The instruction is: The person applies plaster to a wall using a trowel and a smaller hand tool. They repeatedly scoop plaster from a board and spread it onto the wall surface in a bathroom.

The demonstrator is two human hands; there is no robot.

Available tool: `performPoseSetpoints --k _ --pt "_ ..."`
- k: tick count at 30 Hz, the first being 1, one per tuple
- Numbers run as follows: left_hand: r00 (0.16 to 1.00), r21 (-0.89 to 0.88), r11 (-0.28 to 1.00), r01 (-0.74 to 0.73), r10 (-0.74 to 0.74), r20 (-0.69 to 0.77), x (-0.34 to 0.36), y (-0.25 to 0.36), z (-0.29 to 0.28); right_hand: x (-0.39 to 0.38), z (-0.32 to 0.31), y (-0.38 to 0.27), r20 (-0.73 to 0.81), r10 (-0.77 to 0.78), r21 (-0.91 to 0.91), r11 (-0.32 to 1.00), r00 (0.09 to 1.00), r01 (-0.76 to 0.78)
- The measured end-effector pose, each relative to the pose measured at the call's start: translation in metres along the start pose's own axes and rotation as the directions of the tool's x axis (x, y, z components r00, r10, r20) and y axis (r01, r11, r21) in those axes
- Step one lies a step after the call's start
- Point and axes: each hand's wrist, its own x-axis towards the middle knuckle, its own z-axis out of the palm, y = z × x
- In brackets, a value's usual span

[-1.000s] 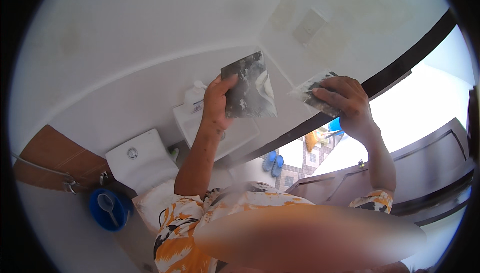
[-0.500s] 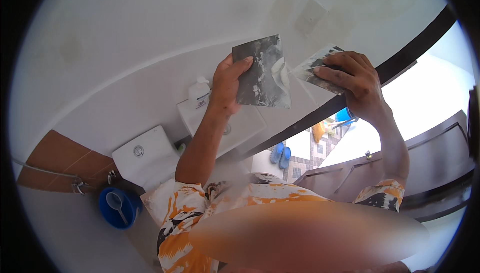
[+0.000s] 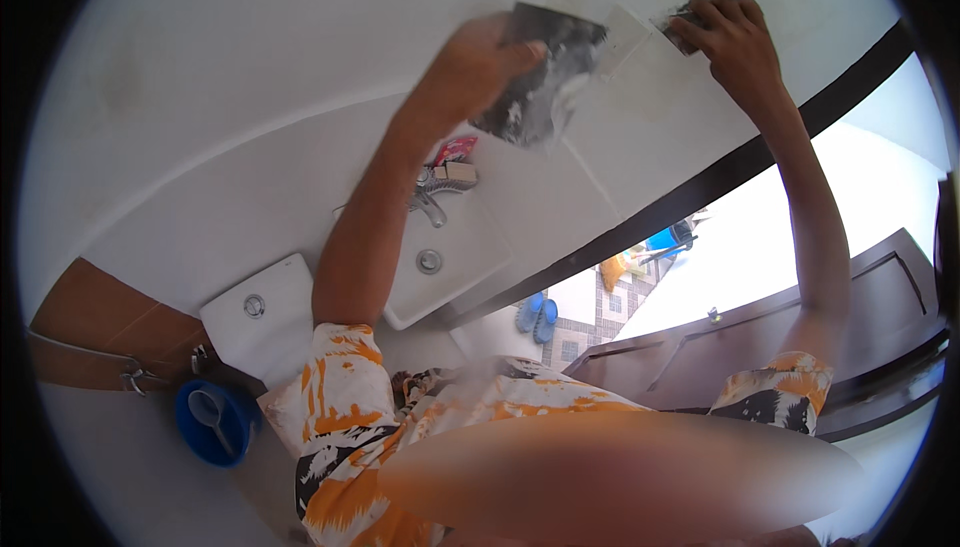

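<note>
Fingers (image 3: 706,13) slightly apart on white-smeared dark scraper (image 3: 677,37) (right hand (image 3: 738,39))

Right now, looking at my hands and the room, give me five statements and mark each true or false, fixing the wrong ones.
1. Your left hand holds a dark board smeared with white. True.
2. Your right hand grips a second board. True.
3. Your left hand touches your right hand. False: they are apart.
4. A dipper sits in the bucket. True.
5. The bucket is red. False: it is blue.
</note>
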Motion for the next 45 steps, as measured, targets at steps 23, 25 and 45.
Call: performPoseSetpoints --k 23,25,45 --pt "0.884 -0.186 0.865 0.467 -0.46 0.079 -0.205 -0.138 0.068 0.053 0.021 -0.001 0.185 -0.187 -0.162 0.962 0.965 0.218" --pt "0.879 -0.229 0.85 0.474 -0.471 0.07 -0.216 -0.138 0.066 0.045 0.013 -0.003 0.263 -0.179 -0.152 0.963 0.948 0.224" --pt "0.869 -0.504 0.769 0.392 -0.49 -0.071 -0.225 -0.159 0.072 0.021 0.0 0.006 0.223 -0.157 -0.171 0.965 0.962 0.197"
